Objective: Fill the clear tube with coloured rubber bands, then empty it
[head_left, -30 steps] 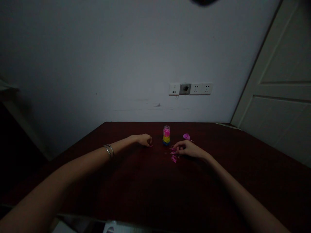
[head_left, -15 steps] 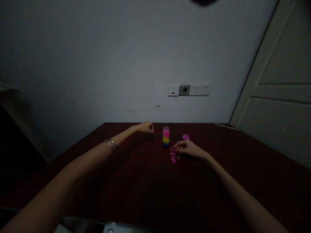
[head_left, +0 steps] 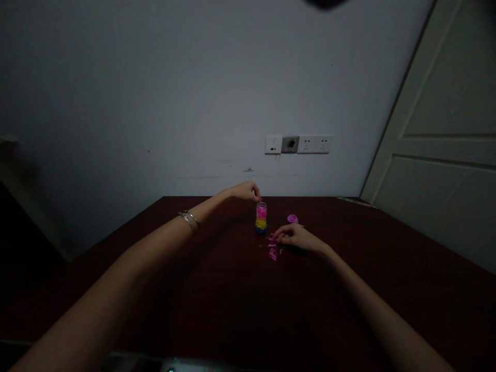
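Observation:
A small clear jar (head_left: 261, 218) filled with pink, yellow and blue layers stands on the dark red table (head_left: 232, 289). My left hand (head_left: 246, 191) hovers just above the jar's mouth, fingers pinched on a tiny pink piece. My right hand (head_left: 295, 236) rests on the table to the right of the jar, fingers curled over a scatter of small pink pieces (head_left: 273, 252). A pink lid (head_left: 292, 218) lies behind my right hand. Bracelets (head_left: 188, 219) circle my left wrist.
A white wall with a row of sockets (head_left: 298, 144) rises behind the table. A pale door (head_left: 445, 155) stands at the right. Something pale lies at the table's near edge (head_left: 155, 364), barely visible in the dim light.
My left hand lifted off the table with a pink piece and moved right, up over the jar's mouth. My right hand stayed by the pink pieces.

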Motion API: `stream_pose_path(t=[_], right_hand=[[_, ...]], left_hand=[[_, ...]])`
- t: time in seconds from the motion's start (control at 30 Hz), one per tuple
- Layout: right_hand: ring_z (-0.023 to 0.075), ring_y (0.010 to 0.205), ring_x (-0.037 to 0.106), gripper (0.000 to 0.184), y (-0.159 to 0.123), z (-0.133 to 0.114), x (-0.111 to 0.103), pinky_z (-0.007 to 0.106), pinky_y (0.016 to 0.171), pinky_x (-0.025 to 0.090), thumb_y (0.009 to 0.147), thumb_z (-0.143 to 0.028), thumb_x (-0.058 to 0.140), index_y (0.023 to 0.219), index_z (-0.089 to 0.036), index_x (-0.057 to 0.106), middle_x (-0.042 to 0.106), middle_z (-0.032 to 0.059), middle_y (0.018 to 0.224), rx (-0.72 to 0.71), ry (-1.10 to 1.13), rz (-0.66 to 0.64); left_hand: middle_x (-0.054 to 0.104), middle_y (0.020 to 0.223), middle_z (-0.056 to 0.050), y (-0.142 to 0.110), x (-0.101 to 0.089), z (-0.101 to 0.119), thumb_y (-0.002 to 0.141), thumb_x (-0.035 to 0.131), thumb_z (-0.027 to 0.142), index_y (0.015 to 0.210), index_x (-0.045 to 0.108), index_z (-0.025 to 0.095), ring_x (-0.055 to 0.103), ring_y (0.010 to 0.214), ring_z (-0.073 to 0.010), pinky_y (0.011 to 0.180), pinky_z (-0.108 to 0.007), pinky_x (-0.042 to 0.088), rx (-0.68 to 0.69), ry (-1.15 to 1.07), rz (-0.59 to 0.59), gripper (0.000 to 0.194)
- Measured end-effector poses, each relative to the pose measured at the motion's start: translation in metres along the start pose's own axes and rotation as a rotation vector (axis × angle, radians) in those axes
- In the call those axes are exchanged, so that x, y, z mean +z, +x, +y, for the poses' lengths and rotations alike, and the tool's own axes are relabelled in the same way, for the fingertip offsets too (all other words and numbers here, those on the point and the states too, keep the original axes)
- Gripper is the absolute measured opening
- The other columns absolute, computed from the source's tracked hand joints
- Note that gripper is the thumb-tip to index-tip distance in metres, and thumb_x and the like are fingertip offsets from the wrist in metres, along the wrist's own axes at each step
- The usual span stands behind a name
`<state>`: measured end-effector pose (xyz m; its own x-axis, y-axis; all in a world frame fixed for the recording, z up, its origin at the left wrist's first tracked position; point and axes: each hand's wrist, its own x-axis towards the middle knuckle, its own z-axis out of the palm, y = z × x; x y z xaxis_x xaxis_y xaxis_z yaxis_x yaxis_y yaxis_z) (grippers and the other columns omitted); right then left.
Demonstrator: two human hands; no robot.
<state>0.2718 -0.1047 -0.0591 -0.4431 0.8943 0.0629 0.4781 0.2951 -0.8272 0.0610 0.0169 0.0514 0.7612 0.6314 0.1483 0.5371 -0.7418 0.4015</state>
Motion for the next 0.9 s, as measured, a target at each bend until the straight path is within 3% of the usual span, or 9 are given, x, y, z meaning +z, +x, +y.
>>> stream_pose_path(t=[0.2,0.33,0.43,0.63,0.73,0.9], right_hand=[[0.0141,0.069,0.059,0.027,0.002,0.002,0.0,0.026,0.065,0.046,0.07,-0.029,0.061,0.089,-0.011,0.066,0.066,0.0057,0.079,0.007,-0.05,0.022],[0.0141,0.069,0.059,0.021,0.004,0.008,-0.002,0.025,0.064,0.045,0.073,-0.019,0.054,0.087,-0.013,0.067,0.064,0.0044,0.077,0.051,-0.206,0.151],[0.0163,0.08,0.059,0.022,0.004,0.012,-0.002,0.026,0.07,0.044,0.073,-0.017,0.052,0.088,-0.015,0.068,0.064,0.0061,0.087,0.038,-0.381,0.253],[0.0195,0.093,0.055,0.026,0.011,0.019,0.004,0.03,0.084,0.04,0.074,-0.014,0.047,0.09,-0.014,0.067,0.062,0.0093,0.098,-0.075,-0.561,0.252],[0.0192,0.092,0.056,0.029,0.018,0.02,0.003,0.029,0.085,0.04,0.073,-0.011,0.046,0.091,-0.013,0.068,0.064,0.0096,0.098,-0.096,-0.584,0.219],[0.0197,0.093,0.058,0.032,0.034,0.017,-0.004,0.029,0.084,0.041,0.071,-0.009,0.047,0.096,-0.015,0.067,0.066,0.0091,0.1,-0.094,-0.625,0.138]], left_hand=[[0.064,0.067,-0.002,0.007,0.002,-0.004,0.06,0.061,0.021,0.072,0.07,0.011,0.051,0.062,-0.0094,0.059,-0.02,0.038,0.05,-0.049,-0.022,0.018],[0.061,0.064,-0.001,0.008,0.009,-0.022,0.064,0.055,0.025,0.072,0.068,0.01,0.048,0.058,-0.009,0.054,-0.02,0.036,-0.101,-0.159,0.169,0.022],[0.057,0.06,-0.001,0.005,0.03,-0.048,0.067,0.051,0.028,0.073,0.067,0.009,0.046,0.055,-0.0085,0.052,-0.019,0.034,-0.262,-0.276,0.35,0.025],[0.058,0.06,-0.003,-0.018,0.095,-0.086,0.07,0.046,0.022,0.077,0.066,0.01,0.049,0.056,-0.0107,0.05,-0.02,0.036,-0.579,-0.393,0.487,0.024],[0.06,0.062,-0.003,-0.029,0.114,-0.091,0.071,0.044,0.021,0.076,0.066,0.011,0.052,0.062,-0.0123,0.054,-0.019,0.038,-0.621,-0.342,0.553,0.024],[0.063,0.07,-0.004,-0.033,0.119,-0.09,0.073,0.043,0.022,0.077,0.066,0.011,0.056,0.068,-0.0126,0.061,-0.019,0.041,-0.591,-0.305,0.557,0.026]])
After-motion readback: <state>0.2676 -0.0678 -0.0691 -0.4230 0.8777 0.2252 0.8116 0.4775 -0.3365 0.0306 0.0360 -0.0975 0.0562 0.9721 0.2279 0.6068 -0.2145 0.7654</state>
